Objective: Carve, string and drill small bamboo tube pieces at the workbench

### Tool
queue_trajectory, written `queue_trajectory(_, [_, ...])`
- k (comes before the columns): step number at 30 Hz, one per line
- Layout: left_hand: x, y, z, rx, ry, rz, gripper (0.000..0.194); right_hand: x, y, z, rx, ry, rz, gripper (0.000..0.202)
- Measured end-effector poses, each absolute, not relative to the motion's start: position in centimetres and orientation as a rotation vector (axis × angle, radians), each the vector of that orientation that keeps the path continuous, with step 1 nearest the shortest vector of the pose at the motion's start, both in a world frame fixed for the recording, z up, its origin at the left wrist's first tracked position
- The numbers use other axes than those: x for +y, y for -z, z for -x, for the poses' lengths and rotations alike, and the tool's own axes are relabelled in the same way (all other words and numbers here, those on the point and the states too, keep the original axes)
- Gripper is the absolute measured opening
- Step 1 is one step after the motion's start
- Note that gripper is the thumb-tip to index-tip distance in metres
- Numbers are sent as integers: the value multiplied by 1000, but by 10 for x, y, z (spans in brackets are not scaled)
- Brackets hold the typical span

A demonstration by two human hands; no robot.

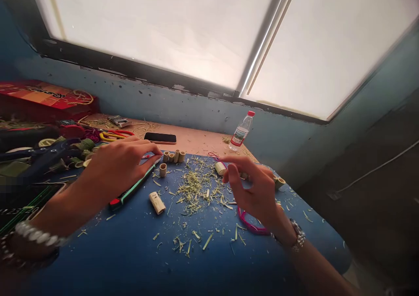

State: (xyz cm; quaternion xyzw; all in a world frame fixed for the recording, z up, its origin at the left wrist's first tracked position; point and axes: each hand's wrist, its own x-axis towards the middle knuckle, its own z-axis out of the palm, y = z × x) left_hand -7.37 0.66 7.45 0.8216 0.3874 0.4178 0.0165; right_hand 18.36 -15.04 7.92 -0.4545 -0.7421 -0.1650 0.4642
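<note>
My left hand (pixel 126 160) is at the left of the blue mat, thumb and index finger nearly together in a pinch. Whatever is between them is too small to make out. Beneath it lies a long black tool with a green strip and a red end (pixel 132 190), perhaps a utility knife, partly hidden by the hand. My right hand (pixel 252 184) hovers at the right, index finger stretched out and thumb apart. Close to its fingertips is a short pale bamboo piece (pixel 220 168) with magenta cord (pixel 245 222) nearby. Another bamboo piece with small dark marks (pixel 157 203) lies between the hands.
Green shavings (pixel 193 191) are scattered over the blue mat (pixel 131 256). Several short bamboo tubes (pixel 176 156) stand behind them. A phone (pixel 160 138) and a water bottle (pixel 241 131) are at the back. Pliers (pixel 114 135), a red box (pixel 46 101) and clutter fill the left.
</note>
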Motion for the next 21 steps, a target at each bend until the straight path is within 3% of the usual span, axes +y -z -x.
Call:
queue_trajectory(5, [8,-75,59,1558,-1206,-2668,33,-147,-88,-214,-1879,825,1066,22])
queue_trajectory(9, [6,-70,66,1631,-1134,-2639,27,-137,-67,-230,-1883,908,1133,19])
queue_trajectory(18, [10,-73,77,1806,-1038,-2520,34,-130,-34,-229,-1957,549,1308,19])
queue_trajectory(21, [10,-66,76,1779,-1165,-2521,40,-131,-30,-225,-1870,384,1328,21])
